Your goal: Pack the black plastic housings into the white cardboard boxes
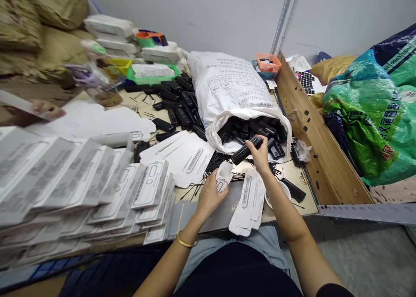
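My right hand (260, 156) is closed around a long black plastic piece (247, 150), held just in front of the open mouth of a white woven sack (227, 85) full of similar black pieces. My left hand (209, 195) grips a small white folded carton (223, 176) near the table's front edge. A flat white carton blank (248, 201) lies below my right wrist, partly overhanging the edge.
Overlapping rows of packed white cartons (81, 188) cover the left of the table. More black pieces (177, 102) lie behind loose flat blanks (185, 154). A wooden board (312, 132) walls the right side, with a green bag (370, 106) beyond. Another person's hand (48, 110) shows at far left.
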Demonstrator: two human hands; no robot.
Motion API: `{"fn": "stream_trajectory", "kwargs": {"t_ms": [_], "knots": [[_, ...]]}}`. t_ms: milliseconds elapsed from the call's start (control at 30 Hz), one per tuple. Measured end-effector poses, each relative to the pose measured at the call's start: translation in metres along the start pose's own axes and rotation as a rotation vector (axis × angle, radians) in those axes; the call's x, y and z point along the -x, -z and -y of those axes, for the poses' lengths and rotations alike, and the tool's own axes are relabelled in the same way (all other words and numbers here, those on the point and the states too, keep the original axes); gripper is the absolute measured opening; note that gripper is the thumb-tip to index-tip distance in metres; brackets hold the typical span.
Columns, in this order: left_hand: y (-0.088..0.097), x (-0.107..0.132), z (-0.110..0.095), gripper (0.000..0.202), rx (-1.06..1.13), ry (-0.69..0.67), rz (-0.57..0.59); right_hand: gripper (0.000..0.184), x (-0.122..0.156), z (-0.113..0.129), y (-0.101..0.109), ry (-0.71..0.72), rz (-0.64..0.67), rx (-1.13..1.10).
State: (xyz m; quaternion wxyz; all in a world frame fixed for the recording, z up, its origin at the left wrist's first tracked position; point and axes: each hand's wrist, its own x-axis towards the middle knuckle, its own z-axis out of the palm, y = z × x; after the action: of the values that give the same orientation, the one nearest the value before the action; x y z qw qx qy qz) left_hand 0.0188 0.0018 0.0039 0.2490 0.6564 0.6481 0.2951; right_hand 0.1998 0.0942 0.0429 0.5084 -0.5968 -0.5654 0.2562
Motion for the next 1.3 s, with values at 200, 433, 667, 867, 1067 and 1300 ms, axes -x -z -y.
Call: {"fn": "stream_trajectory", "kwargs": {"t_ms": [200, 433, 667, 867, 1067, 1300], "knots": [[-0.008, -0.003, -0.013, 0.061, -0.144, -0.142, -0.005, 0.031, 0.03, 0.033, -0.005, 0.072, 0.209, -0.108], [-0.008, -0.005, -0.009, 0.073, 0.039, -0.101, -0.104, 0.029, 0.043, 0.034, -0.02, 0.086, 0.249, -0.113], [0.007, 0.001, -0.008, 0.078, 0.2, 0.06, -0.171, 0.028, 0.014, -0.02, 0.035, -0.143, 0.515, 0.757], [0.001, 0.0, -0.02, 0.072, 0.241, -0.079, -0.11, 0.019, -0.001, -0.065, 0.062, -0.274, 0.55, 0.95], [-0.015, -0.01, -0.021, 0.069, 0.147, -0.19, -0.039, 0.024, -0.003, -0.055, 0.083, -0.216, 0.46, 0.967], [-0.02, -0.012, -0.019, 0.075, 0.053, -0.278, 0.017, 0.021, 0.023, 0.005, 0.076, 0.476, 0.526, 0.666]]}}
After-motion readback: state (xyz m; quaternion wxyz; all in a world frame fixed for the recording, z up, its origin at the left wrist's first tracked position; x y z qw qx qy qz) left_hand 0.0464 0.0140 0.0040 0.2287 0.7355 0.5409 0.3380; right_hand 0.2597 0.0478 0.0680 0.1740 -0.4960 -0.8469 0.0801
